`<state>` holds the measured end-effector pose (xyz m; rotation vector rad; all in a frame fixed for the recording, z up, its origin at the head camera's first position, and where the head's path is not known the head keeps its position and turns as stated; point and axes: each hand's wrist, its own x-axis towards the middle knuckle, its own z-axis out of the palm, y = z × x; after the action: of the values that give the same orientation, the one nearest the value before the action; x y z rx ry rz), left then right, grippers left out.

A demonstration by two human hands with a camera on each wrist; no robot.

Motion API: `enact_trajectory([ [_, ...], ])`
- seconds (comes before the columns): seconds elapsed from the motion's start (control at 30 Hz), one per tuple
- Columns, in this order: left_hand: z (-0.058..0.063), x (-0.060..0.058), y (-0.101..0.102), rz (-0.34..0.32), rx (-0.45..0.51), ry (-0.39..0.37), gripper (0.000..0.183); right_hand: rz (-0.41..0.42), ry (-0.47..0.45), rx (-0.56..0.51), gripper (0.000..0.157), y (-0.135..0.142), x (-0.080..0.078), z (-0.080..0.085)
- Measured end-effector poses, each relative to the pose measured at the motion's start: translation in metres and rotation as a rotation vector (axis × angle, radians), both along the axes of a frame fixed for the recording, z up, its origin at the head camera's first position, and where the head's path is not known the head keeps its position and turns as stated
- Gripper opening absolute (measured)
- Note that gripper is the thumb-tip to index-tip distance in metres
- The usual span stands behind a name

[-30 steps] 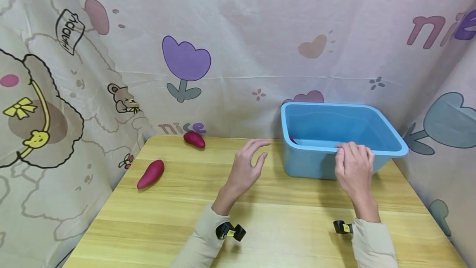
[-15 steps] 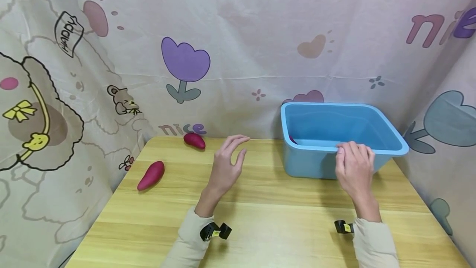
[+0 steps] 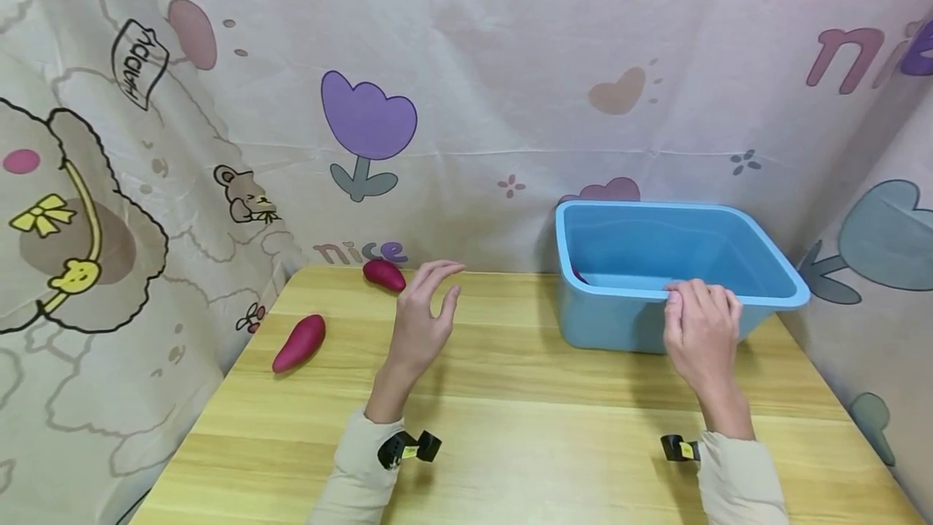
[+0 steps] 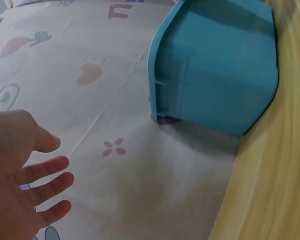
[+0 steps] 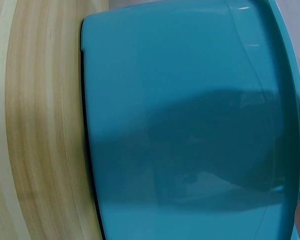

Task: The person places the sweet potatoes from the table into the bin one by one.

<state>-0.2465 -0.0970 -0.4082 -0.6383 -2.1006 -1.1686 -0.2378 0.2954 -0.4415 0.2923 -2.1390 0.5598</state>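
My left hand (image 3: pixel 420 329) hovers above the table with relaxed, parted fingers and nothing in them. Just beyond it to the left, a dark red sweet potato (image 3: pixel 384 275) lies near the table's back edge. Another, longer sweet potato (image 3: pixel 300 343) rests farther left. My right hand (image 3: pixel 703 339) grips the front rim of a blue plastic bin (image 3: pixel 612 320), fingers hooked over the edge. Inside the bin, a sliver of a dark red thing (image 3: pixel 579 275) shows at the left wall; the rest is hidden. In the left wrist view, the left hand (image 4: pixel 20 175) shows spread fingers.
The bin stands at the back right of the wooden table (image 3: pixel 510 444). A printed curtain (image 3: pixel 481 104) hangs close behind the table and along both sides. A small black camera (image 3: pixel 408 448) is strapped to my left wrist.
My left hand has moved left, away from the bin and toward the sweet potato at the back. My right hand has stayed on the bin's rim.
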Motion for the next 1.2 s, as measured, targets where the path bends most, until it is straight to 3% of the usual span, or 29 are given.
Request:
enact_trajectory([
  [0.4, -0.005, -0.008, -0.027, 0.098, -0.003, -0.016, 0.027, -0.009, -0.003, 0.03, 0.04, 0.007, 0.0, 0.001],
  [1.2, -0.007, -0.008, -0.085, 0.282, -0.014, -0.121, 0.03, 0.004, 0.0, 0.021, 0.04, 0.003, -0.001, -0.002],
])
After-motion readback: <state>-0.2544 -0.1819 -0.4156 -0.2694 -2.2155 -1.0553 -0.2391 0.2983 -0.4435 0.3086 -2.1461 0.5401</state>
